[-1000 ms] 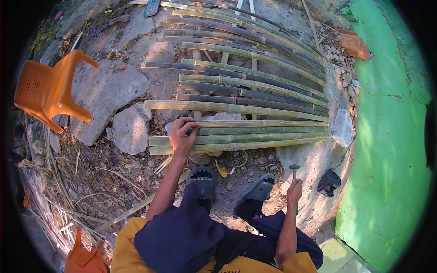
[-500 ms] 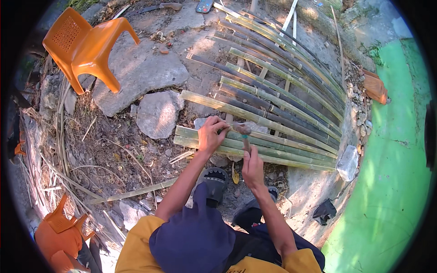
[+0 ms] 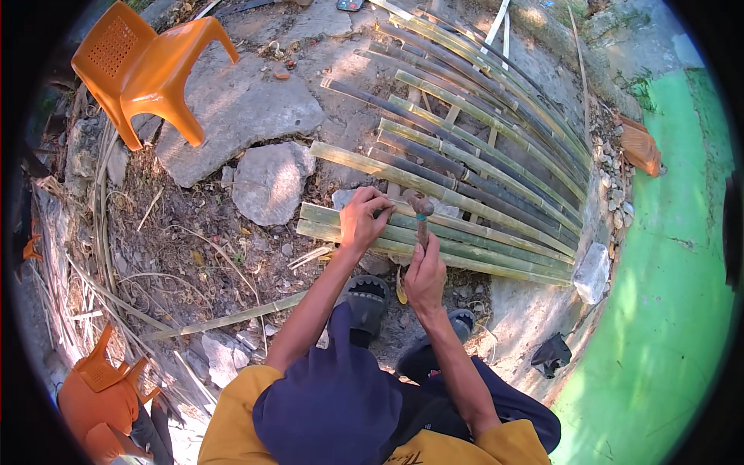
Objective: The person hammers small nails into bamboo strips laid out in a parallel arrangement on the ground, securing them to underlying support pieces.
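Observation:
My right hand (image 3: 425, 277) grips a hammer (image 3: 421, 205) by its handle. The hammer's head is over the near bamboo slats, just right of my left hand (image 3: 363, 222). That left hand rests at the slats with thumb and fingertips pinched together; whatever they hold is too small to make out. Under and beside both hands lie green split bamboo slats (image 3: 496, 260). Farther off, more green and dark bamboo slats (image 3: 465, 167) are laid side by side across thin cross-strips (image 3: 491, 139), fanning out toward the left.
An orange plastic chair (image 3: 151, 74) stands at far left, near flat stone slabs (image 3: 240, 116). A pale stone block (image 3: 592, 275) sits at the slats' right ends. Green ground (image 3: 643, 310) runs along the right. At lower left is a person in orange (image 3: 97, 403). A phone (image 3: 349, 5) lies at the top.
The hammer head has lifted slightly and shifted away from me, with my right hand following. My left hand keeps its pinch at the same slats. The whole view has shifted a little.

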Available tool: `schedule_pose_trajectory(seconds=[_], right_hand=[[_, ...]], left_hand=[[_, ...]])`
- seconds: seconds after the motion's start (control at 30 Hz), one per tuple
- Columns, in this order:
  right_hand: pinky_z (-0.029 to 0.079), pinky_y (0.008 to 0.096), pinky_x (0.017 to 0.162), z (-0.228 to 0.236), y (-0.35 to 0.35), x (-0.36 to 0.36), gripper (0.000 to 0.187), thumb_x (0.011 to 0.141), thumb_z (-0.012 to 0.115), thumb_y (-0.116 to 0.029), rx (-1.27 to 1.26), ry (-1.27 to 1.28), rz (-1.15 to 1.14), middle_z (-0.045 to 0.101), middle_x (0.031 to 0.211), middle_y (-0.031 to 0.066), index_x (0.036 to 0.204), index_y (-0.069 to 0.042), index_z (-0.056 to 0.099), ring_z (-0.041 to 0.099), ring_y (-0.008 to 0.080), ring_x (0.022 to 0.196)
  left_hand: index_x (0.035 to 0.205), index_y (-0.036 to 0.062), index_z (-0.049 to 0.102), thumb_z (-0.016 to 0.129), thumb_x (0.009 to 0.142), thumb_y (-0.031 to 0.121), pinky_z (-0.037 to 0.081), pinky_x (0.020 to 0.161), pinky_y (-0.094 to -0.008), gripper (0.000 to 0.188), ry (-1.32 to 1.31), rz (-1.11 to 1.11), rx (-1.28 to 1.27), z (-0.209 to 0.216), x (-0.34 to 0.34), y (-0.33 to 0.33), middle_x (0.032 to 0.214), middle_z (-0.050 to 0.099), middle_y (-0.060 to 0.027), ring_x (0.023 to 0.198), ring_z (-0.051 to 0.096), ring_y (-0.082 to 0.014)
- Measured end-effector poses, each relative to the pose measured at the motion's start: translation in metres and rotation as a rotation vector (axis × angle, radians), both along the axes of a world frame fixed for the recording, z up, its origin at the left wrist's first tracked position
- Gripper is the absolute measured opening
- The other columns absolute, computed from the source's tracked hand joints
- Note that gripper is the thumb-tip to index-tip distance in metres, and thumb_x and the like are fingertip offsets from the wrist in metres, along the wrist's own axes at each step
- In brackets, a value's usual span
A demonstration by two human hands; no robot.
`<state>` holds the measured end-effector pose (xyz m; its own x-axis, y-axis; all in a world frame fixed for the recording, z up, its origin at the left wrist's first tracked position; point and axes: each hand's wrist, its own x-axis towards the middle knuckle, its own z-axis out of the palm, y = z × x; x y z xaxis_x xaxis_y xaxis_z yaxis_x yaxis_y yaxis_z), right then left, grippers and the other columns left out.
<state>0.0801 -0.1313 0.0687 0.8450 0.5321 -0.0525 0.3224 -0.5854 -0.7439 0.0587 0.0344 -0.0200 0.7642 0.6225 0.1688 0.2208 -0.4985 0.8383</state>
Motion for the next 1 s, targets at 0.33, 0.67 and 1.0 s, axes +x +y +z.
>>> schedule_pose_trajectory(seconds=[0.33, 0.67, 1.0], right_hand=[[0.05, 0.0597, 0.069, -0.002, 0.001, 0.002, 0.032, 0.106, 0.049, -0.011, -0.036, 0.036, -0.032, 0.066, 0.096, 0.0338, 0.135, 0.002, 0.048, 0.066, 0.0551, 0.086], [0.048, 0.0581, 0.072, -0.026, -0.007, -0.001, 0.027, 0.107, 0.048, -0.014, -0.006, 0.086, -0.078, 0.066, 0.096, 0.0334, 0.128, 0.003, 0.052, 0.065, 0.0543, 0.085], [0.048, 0.056, 0.079, -0.037, -0.031, 0.029, 0.028, 0.108, 0.047, -0.018, -0.001, -0.01, -0.06, 0.066, 0.103, 0.0313, 0.124, 0.004, 0.054, 0.064, 0.0524, 0.092]], left_hand=[[0.082, 0.0101, 0.077, 0.082, 0.075, 0.009, 0.056, 0.074, -0.0362, 0.009, 0.013, 0.005, -0.021, -0.001, 0.004, -0.001, 0.089, 0.069, -0.0016, 0.091, 0.067, -0.0225], [0.081, 0.0085, 0.077, 0.084, 0.073, 0.009, 0.056, 0.076, -0.0365, 0.011, -0.007, 0.002, -0.002, -0.002, 0.006, -0.001, 0.09, 0.07, -0.0029, 0.092, 0.067, -0.0237], [0.079, 0.0103, 0.077, 0.086, 0.074, 0.014, 0.041, 0.092, -0.04, 0.011, -0.028, -0.047, 0.051, -0.005, 0.005, 0.003, 0.088, 0.068, -0.0008, 0.093, 0.064, -0.0222]])
